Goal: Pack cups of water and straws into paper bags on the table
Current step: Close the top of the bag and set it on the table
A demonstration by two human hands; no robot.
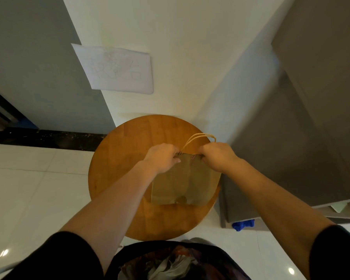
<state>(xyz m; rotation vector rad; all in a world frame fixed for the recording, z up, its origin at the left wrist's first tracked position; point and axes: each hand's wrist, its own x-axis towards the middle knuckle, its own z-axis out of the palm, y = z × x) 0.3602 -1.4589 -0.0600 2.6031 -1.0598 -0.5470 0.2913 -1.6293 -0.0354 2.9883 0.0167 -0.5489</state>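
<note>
A flat brown paper bag (185, 182) lies on the round wooden table (127, 150), its twine handles (198, 138) pointing toward the wall. My left hand (162, 157) grips the bag's top edge at its left corner. At the right corner of that edge, my right hand (216, 156) grips the bag with curled fingers. The bag's mouth lies between the two hands. No cups or straws are in view.
The table stands against a white wall with a sheet of paper (117, 69) stuck on it. A grey cabinet (291, 138) is close on the right, with a blue object (243, 224) on the floor by its base. White floor tiles lie to the left.
</note>
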